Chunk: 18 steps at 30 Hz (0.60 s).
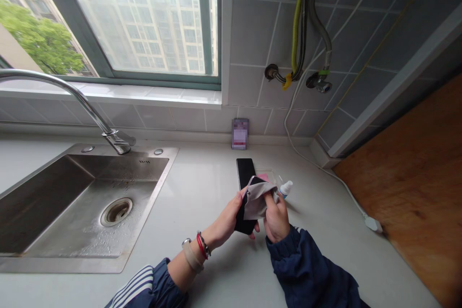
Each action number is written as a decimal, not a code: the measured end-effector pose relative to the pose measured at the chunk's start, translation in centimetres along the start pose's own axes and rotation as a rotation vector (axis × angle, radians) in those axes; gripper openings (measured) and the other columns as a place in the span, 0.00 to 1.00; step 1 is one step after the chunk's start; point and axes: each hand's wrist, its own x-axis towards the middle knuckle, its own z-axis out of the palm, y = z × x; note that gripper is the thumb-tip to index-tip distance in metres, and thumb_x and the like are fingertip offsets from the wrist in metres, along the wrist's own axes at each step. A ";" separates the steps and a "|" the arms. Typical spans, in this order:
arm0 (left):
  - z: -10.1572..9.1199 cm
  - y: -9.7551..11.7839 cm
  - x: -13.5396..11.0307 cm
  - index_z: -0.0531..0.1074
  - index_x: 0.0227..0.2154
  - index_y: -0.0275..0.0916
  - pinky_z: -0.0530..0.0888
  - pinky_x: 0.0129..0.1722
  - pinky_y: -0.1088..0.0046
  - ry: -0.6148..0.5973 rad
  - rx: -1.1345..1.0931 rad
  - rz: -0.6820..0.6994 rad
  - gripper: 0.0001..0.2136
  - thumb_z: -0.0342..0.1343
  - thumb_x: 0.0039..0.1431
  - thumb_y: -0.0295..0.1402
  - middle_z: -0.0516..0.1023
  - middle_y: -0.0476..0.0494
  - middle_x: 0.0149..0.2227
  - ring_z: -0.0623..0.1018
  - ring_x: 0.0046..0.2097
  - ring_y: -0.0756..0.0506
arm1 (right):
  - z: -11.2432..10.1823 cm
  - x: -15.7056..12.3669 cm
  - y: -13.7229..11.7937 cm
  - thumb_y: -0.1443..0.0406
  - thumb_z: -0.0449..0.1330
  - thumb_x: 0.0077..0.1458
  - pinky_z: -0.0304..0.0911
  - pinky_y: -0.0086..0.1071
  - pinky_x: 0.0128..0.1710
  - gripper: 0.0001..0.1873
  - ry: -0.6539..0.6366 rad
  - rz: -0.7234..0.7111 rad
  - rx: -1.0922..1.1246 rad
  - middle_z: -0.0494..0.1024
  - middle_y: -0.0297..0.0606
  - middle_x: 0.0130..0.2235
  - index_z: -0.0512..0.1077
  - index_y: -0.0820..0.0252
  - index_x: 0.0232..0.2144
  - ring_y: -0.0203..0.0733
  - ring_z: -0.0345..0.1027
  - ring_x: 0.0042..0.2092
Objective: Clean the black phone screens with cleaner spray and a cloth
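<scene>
My left hand (233, 214) is closed around the edge of a black smartphone (246, 226), held tilted over the counter. Spread across the phone's face is a grey cleaning cloth (256, 202) with a zigzag edge. My right hand (277, 216) pinches this cloth and presses it against the phone. Behind the held phone, another black phone-like slab (245, 168) lies on the counter, partly covered by my hands. A small white-capped spray bottle (286, 187) stands just past my right hand. Beside it is a clear flat case with a pink piece (265, 177), partly hidden.
To the left is a steel sink (151, 202) with a curved faucet (90, 110). A small blurred card or box (240, 134) leans against the tiled wall. A white cable (317, 166) runs to a plug (373, 224) near the wooden board (407, 187) on the right.
</scene>
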 end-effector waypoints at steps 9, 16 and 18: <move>-0.7 0.7 0.5 0.75 0.55 0.33 0.76 0.52 0.62 0.234 -0.320 0.108 0.31 0.46 0.67 0.56 0.83 0.34 0.47 0.82 0.49 0.37 | 1.8 -1.0 -1.1 0.57 0.72 0.50 0.72 0.37 0.47 0.24 -0.410 0.029 0.053 0.81 0.35 0.41 0.71 0.53 0.47 0.45 0.78 0.43; -1.1 0.8 0.7 0.75 0.54 0.28 0.73 0.56 0.61 0.243 -0.448 -0.019 0.31 0.47 0.69 0.53 0.83 0.31 0.48 0.82 0.49 0.38 | 1.4 -1.0 -1.8 0.59 0.69 0.52 0.71 0.32 0.42 0.20 -0.423 0.078 0.058 0.80 0.33 0.37 0.73 0.54 0.47 0.42 0.75 0.38; -1.1 0.8 0.7 0.75 0.55 0.29 0.73 0.55 0.63 0.241 -0.460 -0.018 0.30 0.47 0.69 0.52 0.82 0.31 0.48 0.82 0.48 0.39 | 1.3 -1.0 -1.8 0.59 0.70 0.51 0.71 0.32 0.40 0.20 -0.401 0.090 0.066 0.80 0.33 0.37 0.74 0.55 0.46 0.42 0.75 0.38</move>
